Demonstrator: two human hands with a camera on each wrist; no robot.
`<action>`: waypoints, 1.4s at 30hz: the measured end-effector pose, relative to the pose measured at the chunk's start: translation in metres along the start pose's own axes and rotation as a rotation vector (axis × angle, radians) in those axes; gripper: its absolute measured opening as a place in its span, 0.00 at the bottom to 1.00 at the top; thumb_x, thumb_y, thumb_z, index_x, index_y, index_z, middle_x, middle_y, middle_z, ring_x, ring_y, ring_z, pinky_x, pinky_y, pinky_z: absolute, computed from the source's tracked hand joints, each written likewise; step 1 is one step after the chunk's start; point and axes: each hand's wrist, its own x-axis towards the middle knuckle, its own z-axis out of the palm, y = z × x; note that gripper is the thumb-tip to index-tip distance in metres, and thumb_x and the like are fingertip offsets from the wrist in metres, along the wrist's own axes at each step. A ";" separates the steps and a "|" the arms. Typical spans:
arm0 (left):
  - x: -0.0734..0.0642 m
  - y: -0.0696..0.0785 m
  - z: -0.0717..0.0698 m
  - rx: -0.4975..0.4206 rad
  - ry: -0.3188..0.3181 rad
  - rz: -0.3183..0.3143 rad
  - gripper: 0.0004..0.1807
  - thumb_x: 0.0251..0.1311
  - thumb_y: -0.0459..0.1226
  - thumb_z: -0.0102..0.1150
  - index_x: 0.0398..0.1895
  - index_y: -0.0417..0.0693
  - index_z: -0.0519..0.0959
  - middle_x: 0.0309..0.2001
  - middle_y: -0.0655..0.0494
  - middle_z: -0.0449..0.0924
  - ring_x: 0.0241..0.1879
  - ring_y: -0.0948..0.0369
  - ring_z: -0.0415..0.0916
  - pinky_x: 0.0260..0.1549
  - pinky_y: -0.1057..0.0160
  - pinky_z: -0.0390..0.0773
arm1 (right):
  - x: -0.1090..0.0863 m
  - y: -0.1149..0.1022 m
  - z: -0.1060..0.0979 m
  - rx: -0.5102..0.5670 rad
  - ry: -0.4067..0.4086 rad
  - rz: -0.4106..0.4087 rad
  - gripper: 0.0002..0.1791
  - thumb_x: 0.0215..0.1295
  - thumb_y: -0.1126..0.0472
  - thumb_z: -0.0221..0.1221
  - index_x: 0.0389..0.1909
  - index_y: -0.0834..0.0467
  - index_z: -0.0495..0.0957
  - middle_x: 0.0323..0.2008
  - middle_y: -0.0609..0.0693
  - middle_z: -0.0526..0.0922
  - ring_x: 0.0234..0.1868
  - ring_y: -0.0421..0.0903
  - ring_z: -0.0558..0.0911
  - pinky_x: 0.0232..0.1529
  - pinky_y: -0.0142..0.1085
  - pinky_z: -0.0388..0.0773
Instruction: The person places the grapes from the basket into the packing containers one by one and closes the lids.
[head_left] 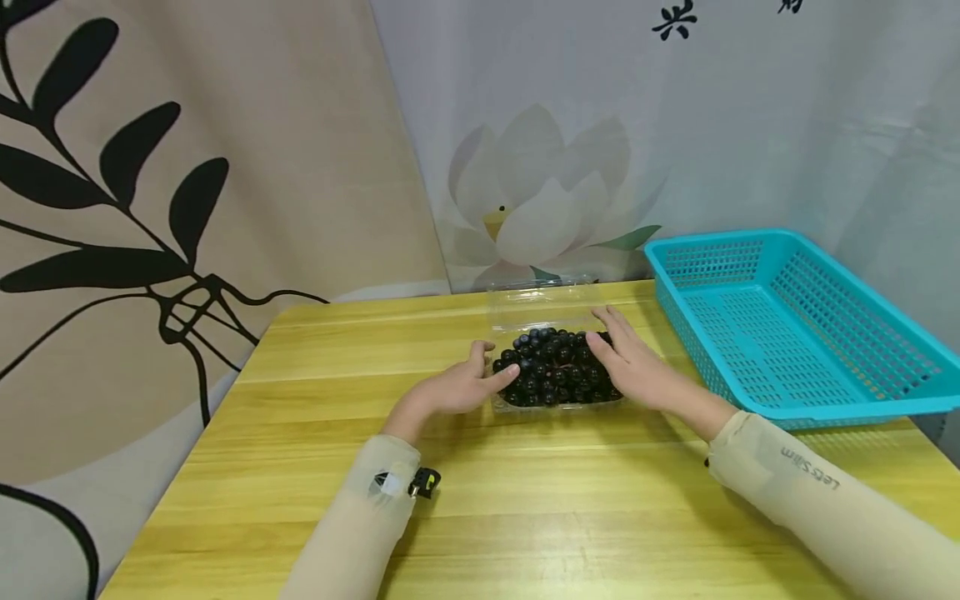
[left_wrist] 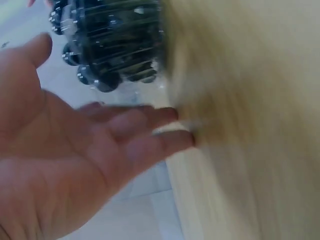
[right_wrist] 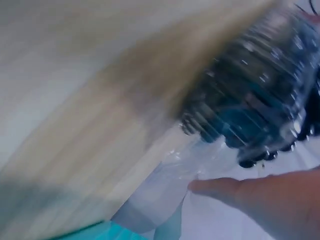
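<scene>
A clear plastic clamshell box (head_left: 558,406) heaped with dark grapes (head_left: 551,371) sits on the wooden table, its transparent lid (head_left: 542,304) raised behind it. My left hand (head_left: 457,387) is at the box's left end, thumb spread from the fingers; the left wrist view shows this hand (left_wrist: 95,150) with fairly straight fingers and a gap before the box. At the right end is my right hand (head_left: 633,367), fingers extended and thumb beside the grapes. In the right wrist view one finger of that hand (right_wrist: 250,195) points past the blurred box (right_wrist: 250,95).
A turquoise perforated plastic basket (head_left: 787,333) stands on the right side of the table (head_left: 525,517). Behind the table hangs a printed curtain (head_left: 540,192) with a lotus and dark leaves.
</scene>
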 end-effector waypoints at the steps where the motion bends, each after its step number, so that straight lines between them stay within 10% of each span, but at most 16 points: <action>1: 0.001 0.001 -0.002 -0.010 0.026 -0.001 0.50 0.79 0.67 0.38 0.87 0.47 0.36 0.79 0.29 0.62 0.78 0.37 0.65 0.79 0.38 0.65 | 0.002 -0.002 -0.002 0.038 0.024 0.029 0.44 0.86 0.34 0.27 0.87 0.59 0.38 0.87 0.67 0.34 0.85 0.73 0.41 0.81 0.74 0.43; 6: 0.012 0.006 -0.013 -0.171 0.197 -0.041 0.49 0.79 0.68 0.32 0.87 0.46 0.40 0.82 0.32 0.58 0.80 0.37 0.62 0.80 0.37 0.63 | 0.015 -0.013 -0.011 0.296 0.116 0.198 0.46 0.84 0.33 0.24 0.87 0.62 0.33 0.87 0.66 0.39 0.86 0.69 0.43 0.85 0.66 0.42; 9: 0.021 0.006 -0.019 -0.419 0.264 -0.074 0.49 0.79 0.69 0.31 0.87 0.46 0.41 0.85 0.36 0.51 0.82 0.39 0.57 0.81 0.39 0.61 | 0.023 -0.016 -0.012 0.490 0.129 0.291 0.45 0.84 0.33 0.24 0.87 0.58 0.30 0.88 0.62 0.37 0.88 0.65 0.40 0.87 0.64 0.40; 16: 0.034 0.001 -0.024 -0.879 0.234 -0.075 0.47 0.79 0.69 0.29 0.89 0.57 0.34 0.87 0.40 0.46 0.83 0.40 0.57 0.79 0.35 0.63 | 0.027 -0.016 -0.011 0.852 0.090 0.399 0.42 0.86 0.36 0.28 0.88 0.51 0.28 0.88 0.59 0.36 0.89 0.60 0.38 0.87 0.62 0.31; 25: 0.031 -0.001 -0.025 -0.932 0.210 -0.068 0.45 0.78 0.69 0.33 0.88 0.63 0.36 0.84 0.42 0.54 0.78 0.36 0.64 0.75 0.27 0.64 | 0.024 -0.007 -0.011 0.935 0.078 0.442 0.46 0.84 0.34 0.36 0.88 0.55 0.32 0.85 0.63 0.45 0.87 0.63 0.49 0.85 0.57 0.52; 34: 0.032 -0.008 -0.023 -0.922 0.220 -0.066 0.38 0.81 0.66 0.31 0.86 0.63 0.47 0.78 0.45 0.58 0.76 0.36 0.68 0.65 0.35 0.79 | 0.025 0.000 -0.014 0.956 0.074 0.429 0.45 0.82 0.30 0.31 0.88 0.53 0.45 0.60 0.49 0.65 0.80 0.61 0.57 0.57 0.39 0.70; 42: 0.028 -0.013 -0.023 -0.919 0.189 -0.047 0.35 0.83 0.63 0.29 0.76 0.48 0.57 0.80 0.41 0.58 0.76 0.36 0.68 0.69 0.34 0.75 | 0.021 0.004 -0.018 0.997 0.062 0.429 0.44 0.82 0.28 0.31 0.86 0.52 0.48 0.75 0.61 0.60 0.85 0.64 0.52 0.77 0.56 0.62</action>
